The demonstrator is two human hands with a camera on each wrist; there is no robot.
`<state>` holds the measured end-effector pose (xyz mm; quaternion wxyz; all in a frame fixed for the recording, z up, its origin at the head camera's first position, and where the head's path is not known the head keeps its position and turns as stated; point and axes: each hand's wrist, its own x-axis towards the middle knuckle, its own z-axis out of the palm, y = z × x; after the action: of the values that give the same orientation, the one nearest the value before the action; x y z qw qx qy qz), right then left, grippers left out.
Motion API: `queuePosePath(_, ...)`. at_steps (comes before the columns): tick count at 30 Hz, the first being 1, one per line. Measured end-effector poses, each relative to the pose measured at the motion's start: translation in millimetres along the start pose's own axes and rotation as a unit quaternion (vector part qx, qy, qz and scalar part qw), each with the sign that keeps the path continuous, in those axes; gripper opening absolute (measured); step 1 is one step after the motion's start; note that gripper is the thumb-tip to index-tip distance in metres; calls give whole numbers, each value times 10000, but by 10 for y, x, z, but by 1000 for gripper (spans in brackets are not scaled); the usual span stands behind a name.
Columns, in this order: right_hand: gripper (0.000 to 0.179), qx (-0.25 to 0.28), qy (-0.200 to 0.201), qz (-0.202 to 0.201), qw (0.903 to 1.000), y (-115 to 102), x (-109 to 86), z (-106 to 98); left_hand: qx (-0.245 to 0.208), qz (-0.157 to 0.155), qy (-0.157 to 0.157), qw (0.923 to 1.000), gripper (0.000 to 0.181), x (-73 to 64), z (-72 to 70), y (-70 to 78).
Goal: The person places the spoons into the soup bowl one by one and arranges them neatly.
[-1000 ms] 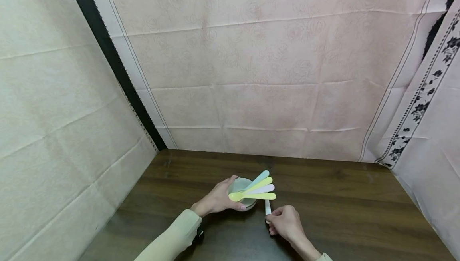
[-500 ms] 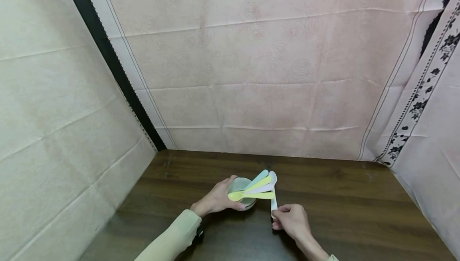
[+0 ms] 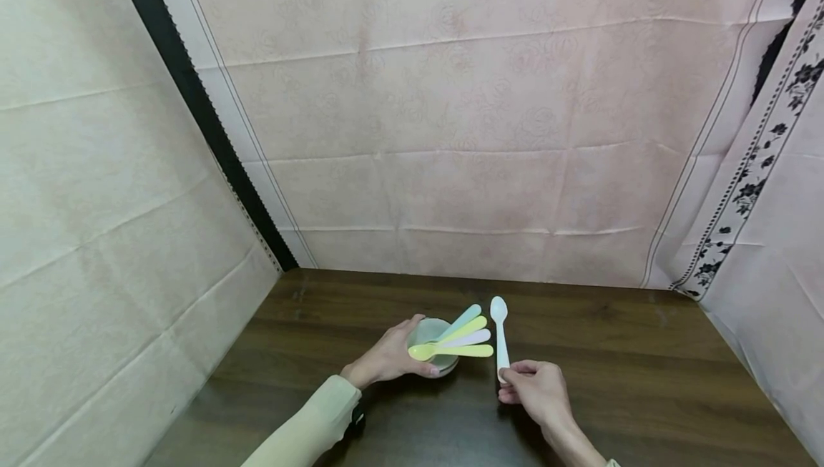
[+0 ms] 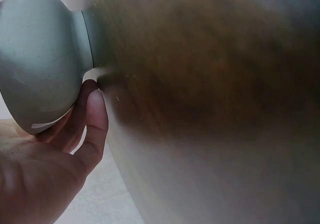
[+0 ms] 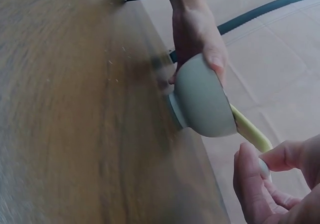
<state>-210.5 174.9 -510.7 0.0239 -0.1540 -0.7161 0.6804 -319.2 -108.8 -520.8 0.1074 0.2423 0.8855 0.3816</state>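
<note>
My left hand (image 3: pixel 390 354) holds a pale grey-green bowl (image 3: pixel 422 332) by its side, thumb near the front rim and fingers behind. The left wrist view shows the bowl's rounded outside and foot (image 4: pixel 40 59). Several small spoons lie fanned across the bowl's rim: a light blue one (image 3: pixel 468 317), a yellow one (image 3: pixel 474 325), a whitish one (image 3: pixel 475 337) and a yellow-green one (image 3: pixel 465 350) in front. Just right of them, my right hand (image 3: pixel 539 390) pinches a whitish spoon (image 3: pixel 501 335) by its handle end, its scoop pointing away from me. That spoon is apart from the others.
Dark brown wooden table (image 3: pixel 618 367) lies under both hands. A pale patterned cloth (image 3: pixel 463 131) hangs along its far edge, with further cloths at the left (image 3: pixel 129 202) and right (image 3: pixel 772 295). A dark strip (image 3: pixel 212 124) runs up the left corner.
My right hand has moved to the right and slightly away from me, drawing the whitish spoon out from beneath the fanned handles. The left hand, bowl and other spoons have stayed put.
</note>
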Motion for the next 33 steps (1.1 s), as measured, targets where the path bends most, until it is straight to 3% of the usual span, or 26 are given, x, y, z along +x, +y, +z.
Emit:
queuePosePath(11,30,17,141,-36,9999,-103,-21,-116,6,53,15,10000,110,26,-14,0)
queuePosePath(22,31,-30,169,-84,9998,-208,-107,-157,-113,-134,-28,9998,118,-1,-5,-17)
queuePosePath(29,29,-31,119,-197,9997,-285,-176,-156,-98,55,0,9999,112,1,2,-32)
queuePosePath(33,28,9,116,-218,9997,-337,-214,-145,-41,12,12,10000,115,-3,0,-33)
